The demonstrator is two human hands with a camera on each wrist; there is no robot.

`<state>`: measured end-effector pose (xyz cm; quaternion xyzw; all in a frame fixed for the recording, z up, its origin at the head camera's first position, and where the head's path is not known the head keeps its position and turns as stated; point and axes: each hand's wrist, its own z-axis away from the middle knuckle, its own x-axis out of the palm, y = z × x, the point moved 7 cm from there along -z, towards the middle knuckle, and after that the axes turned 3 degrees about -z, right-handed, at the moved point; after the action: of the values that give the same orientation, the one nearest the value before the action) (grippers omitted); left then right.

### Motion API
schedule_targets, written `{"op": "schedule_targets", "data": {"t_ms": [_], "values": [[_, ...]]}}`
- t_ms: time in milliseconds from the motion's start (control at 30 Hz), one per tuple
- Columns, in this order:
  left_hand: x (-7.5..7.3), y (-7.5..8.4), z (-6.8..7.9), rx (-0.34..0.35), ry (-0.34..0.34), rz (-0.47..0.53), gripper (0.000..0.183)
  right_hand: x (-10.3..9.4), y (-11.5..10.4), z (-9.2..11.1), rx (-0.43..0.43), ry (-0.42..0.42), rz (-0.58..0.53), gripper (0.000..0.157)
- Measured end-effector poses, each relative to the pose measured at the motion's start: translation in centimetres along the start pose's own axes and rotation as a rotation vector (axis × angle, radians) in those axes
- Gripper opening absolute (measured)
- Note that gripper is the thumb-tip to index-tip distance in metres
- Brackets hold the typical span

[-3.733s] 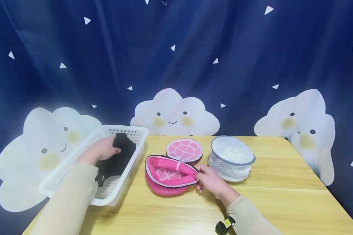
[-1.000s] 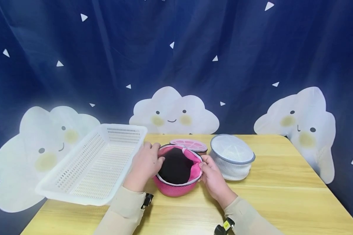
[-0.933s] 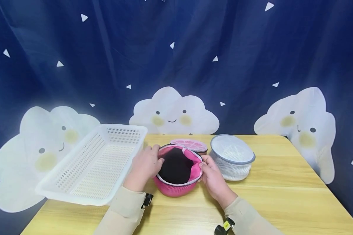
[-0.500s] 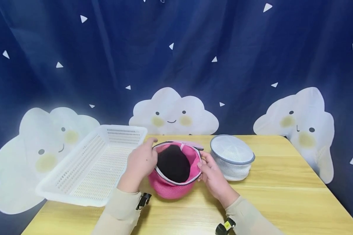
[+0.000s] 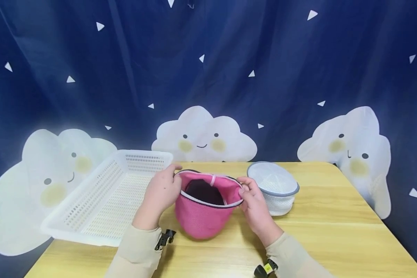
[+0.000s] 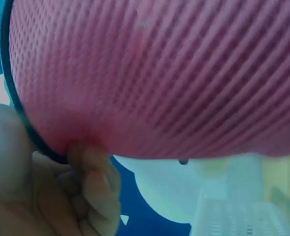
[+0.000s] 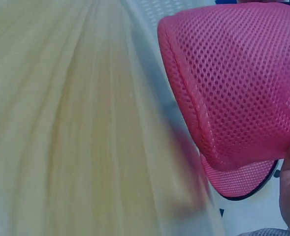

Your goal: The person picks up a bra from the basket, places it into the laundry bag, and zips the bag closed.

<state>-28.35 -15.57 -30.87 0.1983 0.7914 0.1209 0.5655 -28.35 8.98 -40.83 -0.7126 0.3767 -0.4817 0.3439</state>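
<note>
I see the round-bottomed pink mesh bag between left hand and right hand, both pinching ends of its crosswise-stretched mouth.

White basket, grey-rimmed mesh bag on table; blue curtain behind.

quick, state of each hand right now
Left hand: closed, holding the pink mesh laundry bag at its left edge.
Right hand: closed, pinching the same bag's right edge.

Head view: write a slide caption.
Left hand and right hand hold an open pink mesh bag, dark cloth inside, between a white basket and a white mesh bag.
</note>
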Motion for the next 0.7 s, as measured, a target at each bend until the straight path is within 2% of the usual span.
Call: {"op": "schedule_targets", "data": {"t_ms": [167,300,400,467,567,700], "values": [[1.7,-0.8,-0.1,-0.039,-0.106,-0.078,0.024,-0.1,0.2,0.0,0.016,0.033,0.092,0.038],[2.8,-1.0,-0.4,-0.009,-0.124,-0.040,0.023,-0.3,0.4,0.1,0.024,0.057,0.161,0.040],[4.0,-1.2,-0.5,-0.006,-0.165,0.099,0.028,-0.5,0.6,0.2,0.032,0.065,0.215,0.041],[4.9,-1.5,-0.6,-0.031,-0.202,0.214,0.032,-0.6,0.9,0.2,0.055,0.078,0.266,0.043],[6.4,-2.4,-0.7,-0.120,-0.258,0.373,0.052,-1.0,1.5,0.2,0.120,0.109,0.340,0.047],[7.8,-3.9,-0.8,-0.297,-0.251,0.597,0.079,-1.4,2.1,0.2,0.200,0.151,0.404,0.048]]}}
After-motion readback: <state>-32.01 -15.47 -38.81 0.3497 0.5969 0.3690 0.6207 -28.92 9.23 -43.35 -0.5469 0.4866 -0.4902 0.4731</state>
